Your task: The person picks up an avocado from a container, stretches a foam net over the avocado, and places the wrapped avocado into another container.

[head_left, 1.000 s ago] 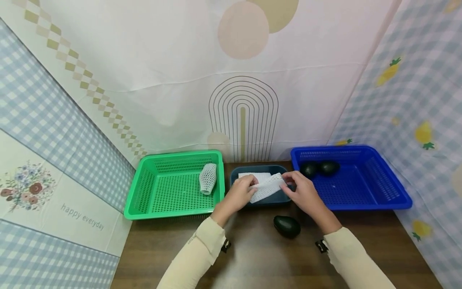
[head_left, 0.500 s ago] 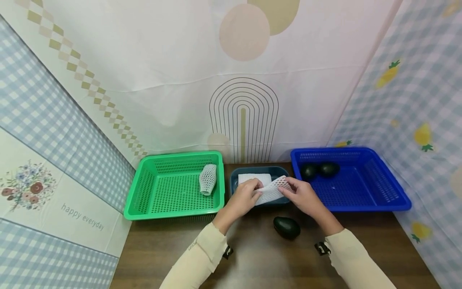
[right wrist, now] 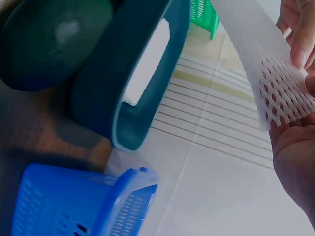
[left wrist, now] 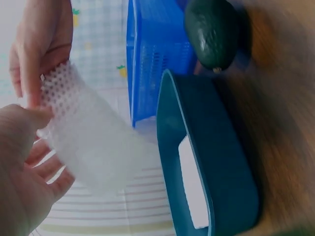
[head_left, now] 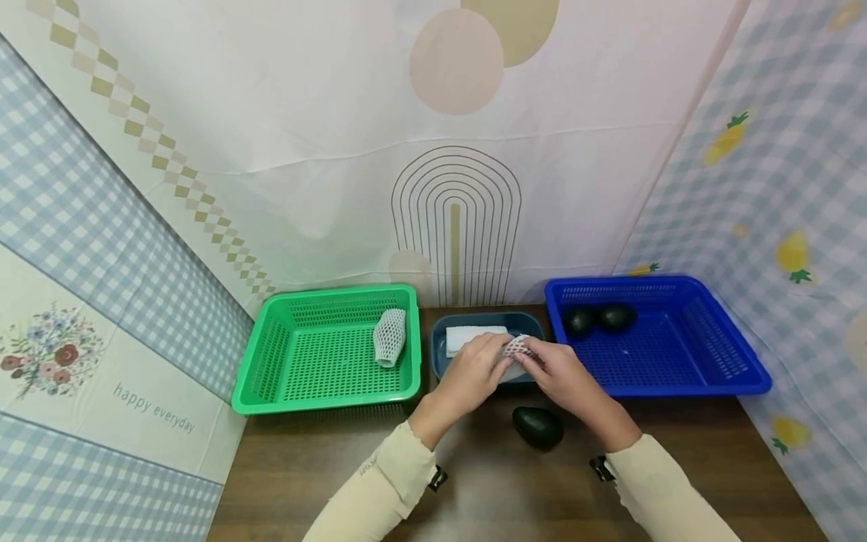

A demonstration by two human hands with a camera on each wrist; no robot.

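Above the dark teal tray [head_left: 440,366], a white foam net sleeve [head_left: 517,348] is pinched at one end by both hands. My left hand [head_left: 474,374] grips it with thumb and fingers, and my right hand [head_left: 561,375] holds the mesh edge from the other side. In the left wrist view the sleeve [left wrist: 98,137] hangs down, its mesh stretched between the fingertips. From the right wrist, the sleeve's diamond holes [right wrist: 280,93] show spread near its end. More white foam netting [head_left: 470,339] lies flat in the tray. A dark green avocado [head_left: 538,427] rests on the table in front of it.
At left stands a green basket [head_left: 325,403] with a white-netted item [head_left: 390,337] at its right side. At right, a blue basket [head_left: 684,385] holds two avocados [head_left: 616,316] in its left back corner. A patterned cloth wall [head_left: 325,218] rises behind.
My hands have drawn together over the tray, and the foam sleeve has gone from stretched sideways between them to bunched at its end. The avocado on the table has stayed put.
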